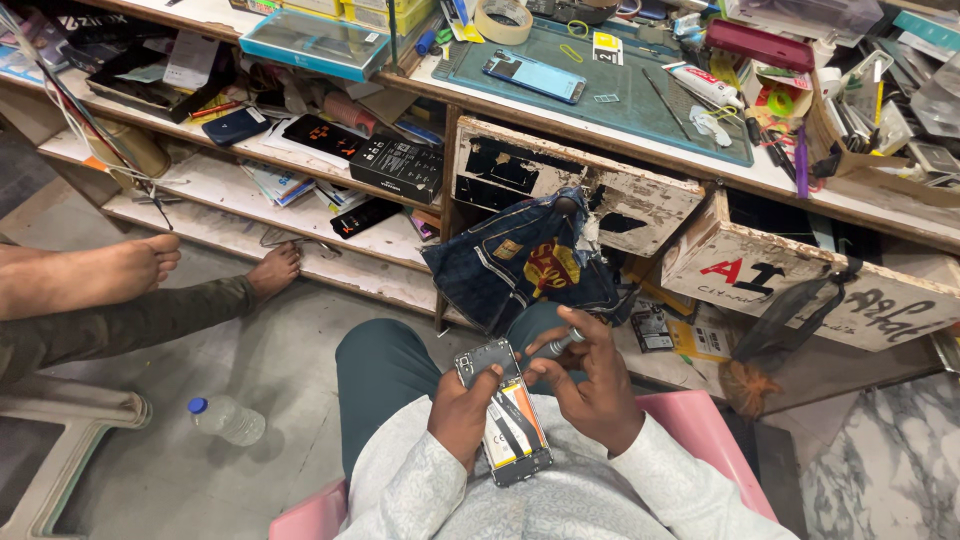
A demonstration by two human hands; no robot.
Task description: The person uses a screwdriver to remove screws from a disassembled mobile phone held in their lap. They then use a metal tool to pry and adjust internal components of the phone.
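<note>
An opened phone [505, 412] with its back cover off lies on my lap, showing an orange-and-white battery and dark flat cables. My left hand [462, 412] grips its left edge, the thumb near the top. A small silver screwdriver [560, 344] sits in my right hand [592, 385], which hovers over the phone's upper right corner. The tool's tip is hidden by my fingers. I sit on a pink stool [700, 425] in teal trousers.
A green work mat [620, 105] on the bench carries a blue phone [534, 76], tape roll [503, 18] and tools. Two worn drawers [800, 280] hang open ahead. Dark denim cloth [520, 260] hangs from one. Another person's bare feet [140, 265] and a plastic bottle [226, 418] are on the floor left.
</note>
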